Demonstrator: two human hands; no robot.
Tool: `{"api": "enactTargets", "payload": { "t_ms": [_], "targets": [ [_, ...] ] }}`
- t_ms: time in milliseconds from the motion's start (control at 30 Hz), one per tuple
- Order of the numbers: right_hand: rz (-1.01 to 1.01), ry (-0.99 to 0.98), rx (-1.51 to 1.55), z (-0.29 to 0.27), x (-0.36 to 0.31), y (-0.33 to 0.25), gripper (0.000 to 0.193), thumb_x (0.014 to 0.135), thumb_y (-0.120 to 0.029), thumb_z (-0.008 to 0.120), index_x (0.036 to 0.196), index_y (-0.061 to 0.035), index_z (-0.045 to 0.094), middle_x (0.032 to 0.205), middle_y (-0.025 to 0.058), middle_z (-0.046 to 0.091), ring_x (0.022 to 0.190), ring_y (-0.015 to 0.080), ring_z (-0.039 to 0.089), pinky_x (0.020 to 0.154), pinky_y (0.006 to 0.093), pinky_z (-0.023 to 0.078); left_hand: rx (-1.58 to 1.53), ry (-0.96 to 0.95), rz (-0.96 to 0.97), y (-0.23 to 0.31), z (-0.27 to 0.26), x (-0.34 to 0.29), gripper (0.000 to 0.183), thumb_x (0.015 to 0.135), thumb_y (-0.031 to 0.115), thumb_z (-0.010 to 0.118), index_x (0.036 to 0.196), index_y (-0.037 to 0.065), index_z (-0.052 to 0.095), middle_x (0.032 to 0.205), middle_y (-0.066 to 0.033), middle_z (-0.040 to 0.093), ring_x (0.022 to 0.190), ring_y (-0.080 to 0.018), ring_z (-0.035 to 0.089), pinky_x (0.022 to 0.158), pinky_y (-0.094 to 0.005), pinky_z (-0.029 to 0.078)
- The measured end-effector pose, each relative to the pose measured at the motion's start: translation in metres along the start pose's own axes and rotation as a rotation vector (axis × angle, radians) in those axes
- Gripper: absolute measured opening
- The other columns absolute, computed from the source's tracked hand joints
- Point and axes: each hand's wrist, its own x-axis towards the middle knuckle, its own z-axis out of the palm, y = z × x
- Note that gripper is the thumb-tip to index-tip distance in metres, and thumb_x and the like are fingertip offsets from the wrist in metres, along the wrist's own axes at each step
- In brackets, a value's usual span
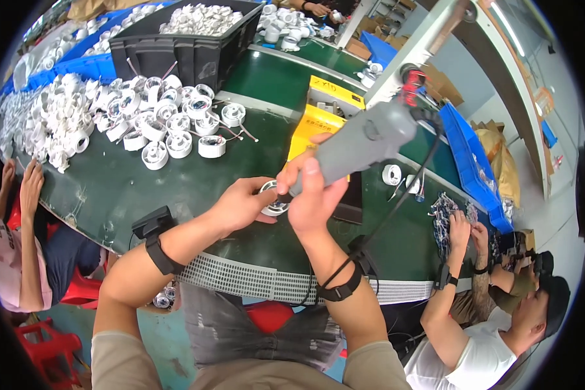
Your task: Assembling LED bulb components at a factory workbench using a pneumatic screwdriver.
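In my right hand (pixel 313 198) is a grey electric screwdriver (pixel 364 144), its body slanting up to the right and its cord trailing down. The fingers are wrapped round its lower end. My left hand (pixel 242 205) grips a small white round housing (pixel 277 209) just above the green table (pixel 195 195). The screwdriver's nose points down at this housing; my fingers hide the tip, so contact cannot be seen. Behind my hands stands an open yellow box (pixel 300 138). Left of it lies a pile of similar white round housings (pixel 155 155) with thin wires.
At the far left are heaped white plastic parts (pixel 62 120) and a black crate (pixel 169 62). Two white housings (pixel 391 174) lie to the right, near a blue tray (pixel 465 153). A co-worker (pixel 484 338) handles wire bundles (pixel 443 218); another person (pixel 13 253) sits left.
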Motion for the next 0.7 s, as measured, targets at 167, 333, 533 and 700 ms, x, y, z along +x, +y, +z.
{"api": "enactTargets", "payload": {
  "t_ms": [167,333,533,700],
  "targets": [
    [0.027,-0.031,-0.041,0.003,-0.010,0.022,0.034,0.091,-0.012,0.053,0.120,0.0000,0.041,0.068,0.0018,0.051,0.055,0.0085,0.050,0.053,0.0234,0.043,-0.033,-0.017,0.027,-0.009,-0.016,-0.004,0.031,0.093,0.017,0.054,0.116,-0.003,0.057,0.105,-0.0096,0.061,0.095,-0.0189,0.063,0.079,-0.0347,0.058],
    [-0.012,-0.138,0.136,-0.032,-0.004,0.007,0.057,0.097,-0.044,0.047,0.132,-0.0009,0.035,0.091,0.0085,0.057,0.082,0.0144,0.057,0.075,0.0285,0.047,0.704,0.324,0.149,0.025,-0.032,-0.011,0.041,0.091,0.023,0.057,0.122,-0.003,0.054,0.111,-0.0166,0.062,0.097,-0.0295,0.064,0.083,-0.0387,0.054],
    [0.084,0.424,-0.666,-0.139,0.028,-0.012,0.037,0.088,-0.029,0.066,0.109,-0.0009,0.057,0.107,0.0120,0.059,0.098,0.0182,0.057,0.087,0.0347,0.046,1.182,1.073,0.532,0.034,-0.086,-0.002,0.057,0.088,0.037,0.063,0.134,0.007,0.049,0.143,-0.0237,0.037,0.121,-0.0418,0.046,0.096,-0.0448,0.042],
    [0.059,0.502,-1.408,-0.225,0.051,0.023,0.052,0.077,-0.028,0.072,0.114,0.0022,0.053,0.114,0.0223,0.056,0.112,0.0363,0.051,0.099,0.0433,0.040,1.704,1.300,0.559,0.023,-0.137,-0.015,0.049,0.088,0.029,0.064,0.131,0.008,0.052,0.144,-0.0183,0.038,0.131,-0.0399,0.034,0.109,-0.0476,0.027]
  ]
}}
